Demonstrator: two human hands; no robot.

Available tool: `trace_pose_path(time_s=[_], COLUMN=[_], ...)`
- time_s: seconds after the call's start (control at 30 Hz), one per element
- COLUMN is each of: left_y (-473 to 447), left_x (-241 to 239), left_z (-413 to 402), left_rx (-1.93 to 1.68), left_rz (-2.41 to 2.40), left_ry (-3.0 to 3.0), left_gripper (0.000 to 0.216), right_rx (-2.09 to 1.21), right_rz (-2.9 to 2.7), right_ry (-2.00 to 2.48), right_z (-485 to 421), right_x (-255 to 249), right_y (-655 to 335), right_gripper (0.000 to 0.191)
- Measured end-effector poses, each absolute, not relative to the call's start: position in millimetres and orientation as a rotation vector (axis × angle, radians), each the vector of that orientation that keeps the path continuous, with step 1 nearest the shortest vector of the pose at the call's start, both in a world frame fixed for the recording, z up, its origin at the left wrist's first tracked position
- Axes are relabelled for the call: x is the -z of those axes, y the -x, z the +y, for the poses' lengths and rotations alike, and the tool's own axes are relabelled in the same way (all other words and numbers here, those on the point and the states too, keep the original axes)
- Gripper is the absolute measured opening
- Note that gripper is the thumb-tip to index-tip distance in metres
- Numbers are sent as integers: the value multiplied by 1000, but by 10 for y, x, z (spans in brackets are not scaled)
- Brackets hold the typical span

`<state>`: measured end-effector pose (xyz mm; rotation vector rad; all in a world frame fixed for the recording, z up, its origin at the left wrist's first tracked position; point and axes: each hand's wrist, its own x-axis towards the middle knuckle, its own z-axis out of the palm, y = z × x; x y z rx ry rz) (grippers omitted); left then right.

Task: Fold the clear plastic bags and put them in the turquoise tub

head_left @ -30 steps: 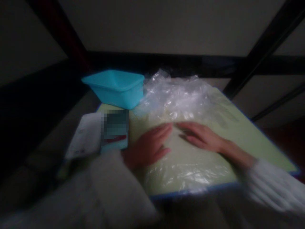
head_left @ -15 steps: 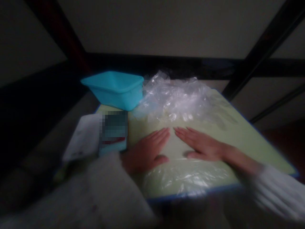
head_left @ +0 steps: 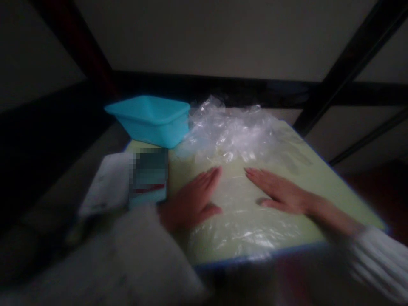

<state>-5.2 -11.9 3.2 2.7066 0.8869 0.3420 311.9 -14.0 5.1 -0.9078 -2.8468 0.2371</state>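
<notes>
A clear plastic sheet or bag [head_left: 242,231] lies spread over the near part of a pale yellow-green table [head_left: 338,204]. Its far part is bunched into a crumpled heap [head_left: 236,131]. My left hand [head_left: 194,197] rests on the plastic with fingers stretched forward and thumb apart. To its right, my right hand [head_left: 280,191] is also laid out flat, fingers pointing forward and left. Bare plastic shows between the two hands. Neither hand grasps anything.
A turquoise plastic basin [head_left: 153,121] stands at the table's back left corner. Nearer on the left are a blurred-out flat item [head_left: 149,176] and a white sheet or cloth [head_left: 110,182]. The table has a blue edge [head_left: 255,256]. Behind it rises a wall.
My hands have moved apart: the right slid to the right over the plastic, the left slightly to the left. The view has shifted a little.
</notes>
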Motion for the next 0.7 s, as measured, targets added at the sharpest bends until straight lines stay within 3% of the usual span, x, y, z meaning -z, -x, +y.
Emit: trace_pose_path(time_s=[0.37,0.7], left_y=[54,91], left_x=[-2,89], left_z=[-139,-97], left_rx=[-573,-505], left_rz=[1129,1139], left_ry=[-2629,-2617], left_gripper=[68,69], right_rx=[-225,-234], right_rz=[-2846,-2813], right_ry=[993,1098], right_z=[10,41], right_x=[-102,-79], right_y=[-3219,-3337], right_gripper=[76,72])
